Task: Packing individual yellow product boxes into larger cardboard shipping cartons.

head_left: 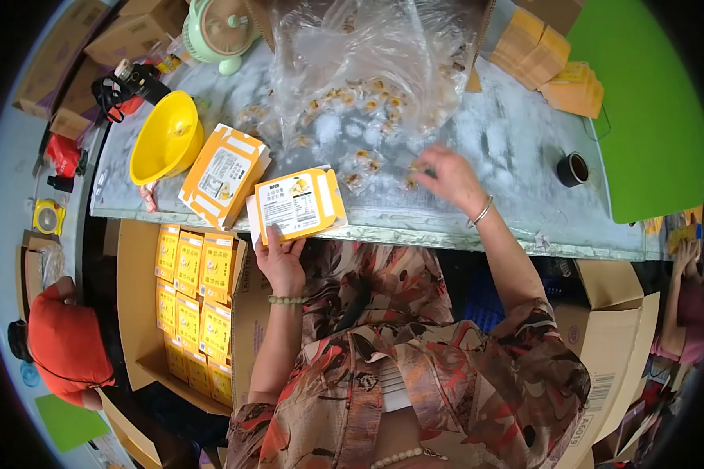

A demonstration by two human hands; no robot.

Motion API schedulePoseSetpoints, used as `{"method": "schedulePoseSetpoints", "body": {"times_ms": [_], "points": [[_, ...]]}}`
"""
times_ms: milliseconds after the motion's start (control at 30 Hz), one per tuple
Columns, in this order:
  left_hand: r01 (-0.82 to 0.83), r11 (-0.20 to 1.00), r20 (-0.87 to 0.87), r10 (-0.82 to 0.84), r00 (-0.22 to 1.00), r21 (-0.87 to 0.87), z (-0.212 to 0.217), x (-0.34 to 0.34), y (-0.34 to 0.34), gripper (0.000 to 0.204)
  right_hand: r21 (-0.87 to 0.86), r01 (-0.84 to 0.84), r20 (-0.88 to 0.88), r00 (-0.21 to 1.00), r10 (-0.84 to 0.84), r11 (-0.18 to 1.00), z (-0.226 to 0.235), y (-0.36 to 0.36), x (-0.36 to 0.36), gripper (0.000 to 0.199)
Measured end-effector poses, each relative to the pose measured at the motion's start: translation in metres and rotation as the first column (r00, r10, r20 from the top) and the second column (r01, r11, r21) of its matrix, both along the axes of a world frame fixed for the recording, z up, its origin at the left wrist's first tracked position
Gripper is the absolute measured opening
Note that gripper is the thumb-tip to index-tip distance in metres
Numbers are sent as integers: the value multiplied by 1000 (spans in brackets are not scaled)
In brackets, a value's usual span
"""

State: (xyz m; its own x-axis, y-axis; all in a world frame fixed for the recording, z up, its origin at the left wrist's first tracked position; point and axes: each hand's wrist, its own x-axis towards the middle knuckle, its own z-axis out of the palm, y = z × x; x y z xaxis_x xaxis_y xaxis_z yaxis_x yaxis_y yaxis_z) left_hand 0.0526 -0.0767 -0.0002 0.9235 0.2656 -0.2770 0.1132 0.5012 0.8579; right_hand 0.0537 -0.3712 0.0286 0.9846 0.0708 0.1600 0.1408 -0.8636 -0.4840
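My left hand [283, 262] holds a small yellow-and-white carton [293, 205] at the table's near edge, thumb on its printed face. An end flap stands out from the carton's right side. My right hand [452, 181], with a bracelet on the wrist, reaches over the table with its fingers pinched on a small clear sachet [412, 173] with yellowish-brown contents. Just left of it lie more loose sachets [361, 166]. Beyond them, many similar sachets spill from a large clear plastic bag [360, 70]. Flattened yellow cartons [225, 176] lie stacked left of the held one.
A yellow basin [167, 139] and a green fan [220, 35] stand on the left of the table. Filled cartons [188, 289] sit in a cardboard box below left. At right are a dark cup [572, 169] and stacked flat cartons [572, 88]. Other people work on both sides.
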Motion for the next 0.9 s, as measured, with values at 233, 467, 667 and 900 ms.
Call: {"method": "schedulePoseSetpoints", "body": {"times_ms": [233, 467, 667, 900], "points": [[-5, 1000, 1, 5, 1000, 22, 4, 1, -4, 18, -122, -16, -120, 993, 2, 992, -18, 29, -13, 32], [17, 1000, 24, -17, 1000, 11, -6, 8, -10, 24, 60, 30, 4, 1000, -31, 998, -18, 44, 24, 49], [12, 999, 9, -12, 1000, 30, -6, 21, -26, 25, 3, -201, -225, 954, 197, 979, -19, 55, 52, 49], [88, 996, 23, -89, 996, 21, -6, 27, -39, 21, 923, 115, -249, 907, 340, 368, -31, 75, 42, 43]]}}
